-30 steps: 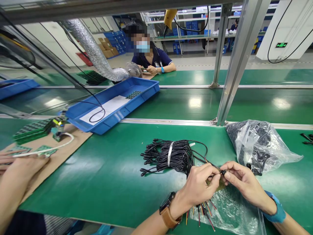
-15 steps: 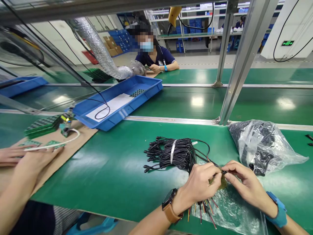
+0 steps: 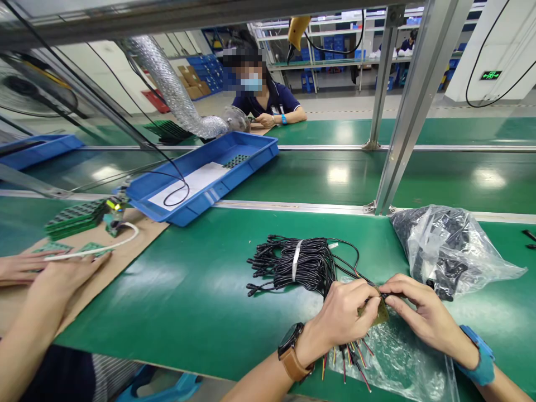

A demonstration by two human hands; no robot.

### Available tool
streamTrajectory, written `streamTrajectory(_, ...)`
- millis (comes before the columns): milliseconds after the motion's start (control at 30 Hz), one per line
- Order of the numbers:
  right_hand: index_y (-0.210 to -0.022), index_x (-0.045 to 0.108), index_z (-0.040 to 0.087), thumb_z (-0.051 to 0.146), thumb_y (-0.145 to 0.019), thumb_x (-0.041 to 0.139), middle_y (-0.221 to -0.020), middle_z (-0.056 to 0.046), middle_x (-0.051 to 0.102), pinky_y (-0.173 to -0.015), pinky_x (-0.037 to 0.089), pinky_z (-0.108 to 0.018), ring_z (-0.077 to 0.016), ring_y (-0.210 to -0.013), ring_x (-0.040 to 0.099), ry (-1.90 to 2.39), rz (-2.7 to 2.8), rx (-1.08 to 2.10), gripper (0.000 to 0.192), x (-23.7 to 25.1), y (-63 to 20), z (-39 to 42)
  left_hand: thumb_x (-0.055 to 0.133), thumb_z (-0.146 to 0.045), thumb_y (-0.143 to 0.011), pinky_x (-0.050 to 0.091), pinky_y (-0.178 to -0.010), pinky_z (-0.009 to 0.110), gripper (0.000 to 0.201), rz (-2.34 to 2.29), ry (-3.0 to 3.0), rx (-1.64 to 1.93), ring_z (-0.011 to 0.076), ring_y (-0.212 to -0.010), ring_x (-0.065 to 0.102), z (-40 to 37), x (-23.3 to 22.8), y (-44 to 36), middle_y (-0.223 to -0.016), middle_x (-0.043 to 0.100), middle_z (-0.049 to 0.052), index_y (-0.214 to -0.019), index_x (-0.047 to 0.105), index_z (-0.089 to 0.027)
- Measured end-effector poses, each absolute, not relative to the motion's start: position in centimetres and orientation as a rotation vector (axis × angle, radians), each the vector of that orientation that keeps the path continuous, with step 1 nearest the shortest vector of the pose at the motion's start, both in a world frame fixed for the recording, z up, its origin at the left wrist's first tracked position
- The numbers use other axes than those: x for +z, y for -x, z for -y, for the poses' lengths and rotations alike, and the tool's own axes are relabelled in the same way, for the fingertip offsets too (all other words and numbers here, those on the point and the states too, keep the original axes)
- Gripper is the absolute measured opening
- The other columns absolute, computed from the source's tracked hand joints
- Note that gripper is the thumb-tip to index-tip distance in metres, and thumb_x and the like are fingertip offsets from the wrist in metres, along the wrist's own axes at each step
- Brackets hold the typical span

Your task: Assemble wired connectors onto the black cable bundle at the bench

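Close together over a clear plastic bag [image 3: 412,363], my left hand [image 3: 345,312] and my right hand [image 3: 422,312] are both closed in a pinch. Between their fingertips is a thin black cable [image 3: 365,277] leading from the bundle; the exact spot gripped is partly hidden. Under the fingertips shows a small brownish-yellow flat piece [image 3: 382,314]. The bundle of black cables [image 3: 310,262], tied with a white band, lies beyond my left hand, connectors pointing left. Stripped red, yellow and black wire ends [image 3: 355,357] stick out below that hand.
A clear bag of black parts [image 3: 456,251] rests beyond my right hand. A blue tray [image 3: 201,201] straddles the metal rail. On the left, a co-worker's hands [image 3: 62,273] work over cardboard beside stacked green circuit boards [image 3: 75,218]. A metal post [image 3: 412,111] rises behind the bench.
My hands keep almost the same pinch and place. The view has shifted very slightly.
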State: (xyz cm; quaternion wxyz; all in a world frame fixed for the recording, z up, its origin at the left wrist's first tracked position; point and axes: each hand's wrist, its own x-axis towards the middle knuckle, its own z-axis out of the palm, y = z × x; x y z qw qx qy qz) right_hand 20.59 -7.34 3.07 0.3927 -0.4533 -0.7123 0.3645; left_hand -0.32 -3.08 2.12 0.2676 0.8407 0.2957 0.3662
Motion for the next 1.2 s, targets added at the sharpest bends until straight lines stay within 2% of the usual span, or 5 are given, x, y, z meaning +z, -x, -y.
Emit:
streamTrajectory(533, -0.107, 0.073, 0.022, 0.04, -0.101, 0.061, -0.097, -0.005, 0.066, -0.077, 0.052, -0.026, -0.0178, -0.087, 0.064, 1.193, 1.639, 1.24, 0.023, 2.7, -20.9, 7.1, 0.052, -0.015, -0.092, 0.03, -0.054, 0.026, 0.017, -0.785, -2.238, 0.993, 0.0103, -0.057, 0.051, 3.0, 1.8, 0.2, -0.064, 0.057, -0.002, -0.076, 0.059, -0.017)
streamTrajectory(700, -0.109, 0.07, 0.022, 0.036, -0.103, 0.059, -0.097, -0.005, 0.067, -0.076, 0.051, -0.027, -0.018, -0.085, 0.064, 1.227, 1.689, 1.139, 0.019, 1.9, -20.4, 7.3, 0.051, -0.017, -0.095, 0.035, -0.057, 0.025, 0.016, -0.825, -2.193, 0.943, 0.0114, -0.06, 0.053, 3.0, 1.7, 0.1, -0.07, 0.06, -0.001, -0.081, 0.058, -0.018)
streamTrajectory(833, -0.112, 0.066, 0.023, 0.028, -0.105, 0.052, -0.1, -0.006, 0.067, -0.081, 0.051, -0.03, -0.0192, -0.09, 0.064, 1.221, 1.766, 0.932, 0.016, 1.4, -20.2, 7.5, 0.055, -0.017, -0.091, 0.043, -0.066, 0.027, 0.005, -0.827, -2.215, 0.778, 0.0165, -0.075, 0.06, 2.8, 1.9, 0.4, -0.086, 0.063, 0.003, -0.095, 0.057, -0.018)
streamTrajectory(933, -0.113, 0.064, 0.023, 0.027, -0.105, 0.053, -0.102, -0.005, 0.067, -0.081, 0.051, -0.03, -0.0192, -0.092, 0.064, 1.244, 1.78, 0.878, 0.015, 1.1, -20.3, 7.5, 0.057, -0.013, -0.085, 0.047, -0.073, 0.029, 0.022, -0.821, -2.181, 0.64, 0.0195, -0.087, 0.061, 2.4, 2.2, 1.0, -0.099, 0.061, 0.006, -0.106, 0.052, -0.018)
streamTrajectory(1200, -0.112, 0.065, 0.023, 0.028, -0.104, 0.055, -0.104, -0.006, 0.069, -0.084, 0.055, -0.029, -0.0192, -0.093, 0.067, 1.255, 1.763, 0.88, 0.014, 0.2, -20.2, 7.4, 0.052, -0.012, -0.095, 0.043, -0.072, 0.029, 0.008, -0.858, -2.187, 0.717, 0.0181, -0.082, 0.059, 1.7, 1.6, 1.2, -0.088, 0.06, 0.003, -0.09, 0.052, -0.019)
